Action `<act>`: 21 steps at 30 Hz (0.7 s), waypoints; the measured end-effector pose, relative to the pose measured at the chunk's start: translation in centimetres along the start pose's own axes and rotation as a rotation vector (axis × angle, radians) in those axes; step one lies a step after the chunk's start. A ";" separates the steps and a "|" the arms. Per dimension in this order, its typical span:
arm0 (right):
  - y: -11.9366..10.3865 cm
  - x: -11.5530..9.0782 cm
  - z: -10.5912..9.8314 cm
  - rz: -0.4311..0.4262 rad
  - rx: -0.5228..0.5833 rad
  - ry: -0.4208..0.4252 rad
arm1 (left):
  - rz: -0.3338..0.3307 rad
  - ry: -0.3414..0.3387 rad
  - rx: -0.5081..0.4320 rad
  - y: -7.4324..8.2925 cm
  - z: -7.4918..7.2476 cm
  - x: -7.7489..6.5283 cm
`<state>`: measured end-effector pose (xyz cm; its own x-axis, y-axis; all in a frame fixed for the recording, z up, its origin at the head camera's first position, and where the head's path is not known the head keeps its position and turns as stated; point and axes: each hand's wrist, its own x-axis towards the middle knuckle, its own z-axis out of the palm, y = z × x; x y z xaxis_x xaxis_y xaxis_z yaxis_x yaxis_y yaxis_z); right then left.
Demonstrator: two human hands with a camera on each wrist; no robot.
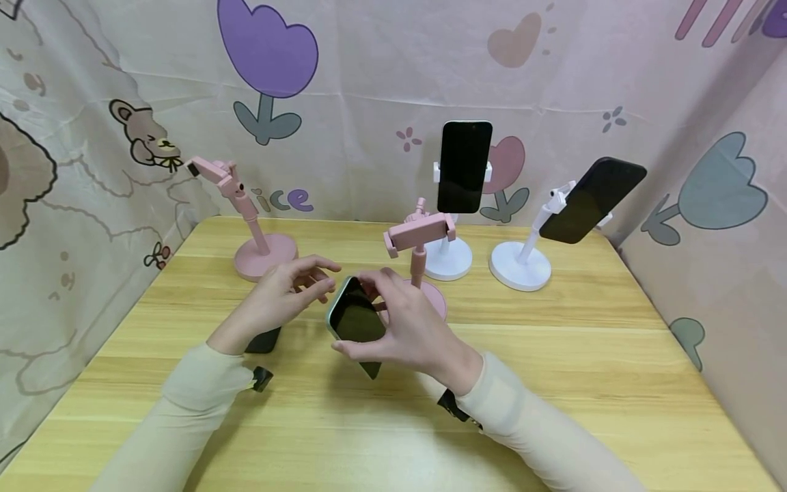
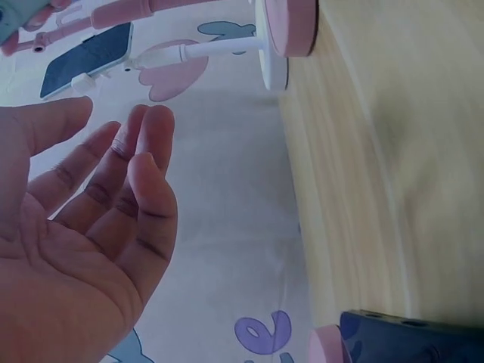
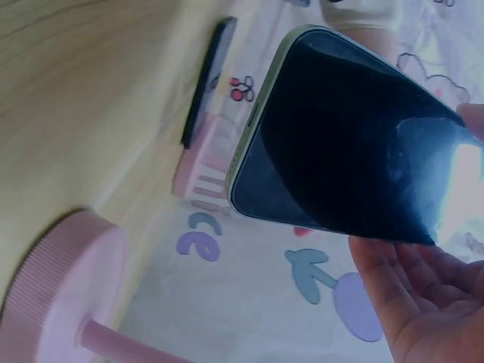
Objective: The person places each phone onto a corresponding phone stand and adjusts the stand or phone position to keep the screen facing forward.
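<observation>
My right hand [image 1: 408,328] grips a phone [image 1: 355,318] with a pale green frame by its edges, thumb on one side and fingers on the other. The phone is tilted above the table, its dark screen [image 3: 340,144] filling much of the right wrist view. My left hand [image 1: 292,290] hovers just left of the phone, fingers loosely bent with nothing between them; its palm [image 2: 68,280] shows in the left wrist view. Just behind the right hand stands a pink phone stand [image 1: 419,236] with nothing in its clamp. A second dark phone [image 1: 264,340] lies partly hidden under my left wrist.
Another pink stand [image 1: 264,254] stands at the back left. At the back, a white stand [image 1: 449,260] holds an upright phone [image 1: 464,167]. To its right, another white stand [image 1: 520,266] holds a tilted black phone [image 1: 593,198]. A patterned cloth [image 1: 369,89] hangs behind the table.
</observation>
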<state>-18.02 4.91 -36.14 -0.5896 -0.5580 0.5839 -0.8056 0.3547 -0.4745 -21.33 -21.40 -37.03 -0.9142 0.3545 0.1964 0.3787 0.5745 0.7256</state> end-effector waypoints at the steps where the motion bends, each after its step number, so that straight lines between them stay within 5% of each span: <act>1: -0.2 -0.1 -0.3 -0.005 -0.006 0.009 | 0.009 0.002 -0.002 0.1 0.0 0.1; 6: -1.0 -0.2 -1.5 -0.040 -0.026 0.062 | 0.054 0.014 -0.017 0.8 0.3 0.2; 21: -3.8 0.2 -5.5 -0.082 0.140 0.148 | 0.135 0.026 -0.073 3.3 0.6 0.2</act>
<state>-15.39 7.59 -30.60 -0.5327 -0.4610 0.7097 -0.8415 0.1994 -0.5021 -20.21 -18.97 -35.01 -0.8596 0.4053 0.3112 0.4874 0.4675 0.7374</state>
